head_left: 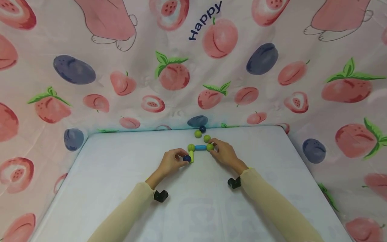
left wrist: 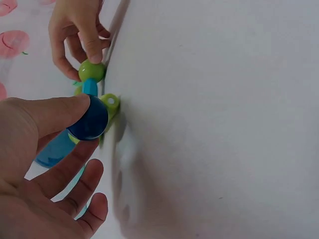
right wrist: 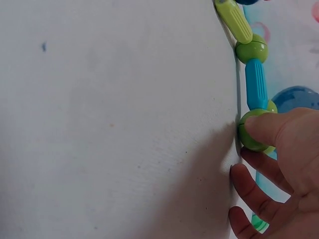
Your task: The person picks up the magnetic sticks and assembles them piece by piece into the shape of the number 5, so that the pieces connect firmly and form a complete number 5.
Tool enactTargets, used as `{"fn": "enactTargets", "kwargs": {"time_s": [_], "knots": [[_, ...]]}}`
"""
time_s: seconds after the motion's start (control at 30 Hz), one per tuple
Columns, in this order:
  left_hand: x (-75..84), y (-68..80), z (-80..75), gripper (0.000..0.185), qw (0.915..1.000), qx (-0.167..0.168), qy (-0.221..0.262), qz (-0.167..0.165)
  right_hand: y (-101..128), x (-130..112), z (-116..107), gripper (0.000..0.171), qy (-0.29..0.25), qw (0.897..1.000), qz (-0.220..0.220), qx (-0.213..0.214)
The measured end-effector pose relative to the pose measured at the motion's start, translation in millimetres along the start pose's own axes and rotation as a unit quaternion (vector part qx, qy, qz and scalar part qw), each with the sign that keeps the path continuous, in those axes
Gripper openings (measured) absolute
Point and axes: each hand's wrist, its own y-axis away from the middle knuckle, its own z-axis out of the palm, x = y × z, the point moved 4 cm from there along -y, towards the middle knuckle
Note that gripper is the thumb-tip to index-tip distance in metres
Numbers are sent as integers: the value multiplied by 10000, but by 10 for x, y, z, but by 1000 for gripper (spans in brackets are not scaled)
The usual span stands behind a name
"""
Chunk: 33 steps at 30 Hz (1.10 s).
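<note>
Between thumb and finger, my left hand [head_left: 172, 162] pinches a dark blue ball [left wrist: 90, 120]. That ball is held close beside a yellow-green rod [head_left: 191, 157], and I cannot tell whether they are joined. The rod's far end meets a green ball [head_left: 191, 147], from which a light blue rod [head_left: 200, 148] runs right. At the blue rod's other end sits a second green ball [right wrist: 252, 139], pinched by the thumb and finger of my right hand [head_left: 225, 153]. The remaining right fingers are spread and loosely bent.
Just beyond the joined pieces lie two loose green balls [head_left: 198, 134] and another dark blue ball [head_left: 202, 129], near the far edge of the white table [head_left: 121, 188]. A fruit-printed cloth [head_left: 175, 111] hangs behind and at the sides.
</note>
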Motion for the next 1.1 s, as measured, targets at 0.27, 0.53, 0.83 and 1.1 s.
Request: {"fn": "enactTargets", "kwargs": {"time_s": [0.27,0.53,0.83,1.1], "knots": [[7,75,64,24,9998,-180,4,50,-11,9,-8,37,43,10000,-44,68],[-5,118,105,24,9994,-330,24,72,-24,-3,-19,37,99,9999,-25,60],[-56,123,103,24,9994,-340,67,75,-39,9,-41,38,134,9997,12,-224],[-82,144,104,24,9994,-324,-47,89,-26,-35,-133,51,46,9972,-32,-744]]}}
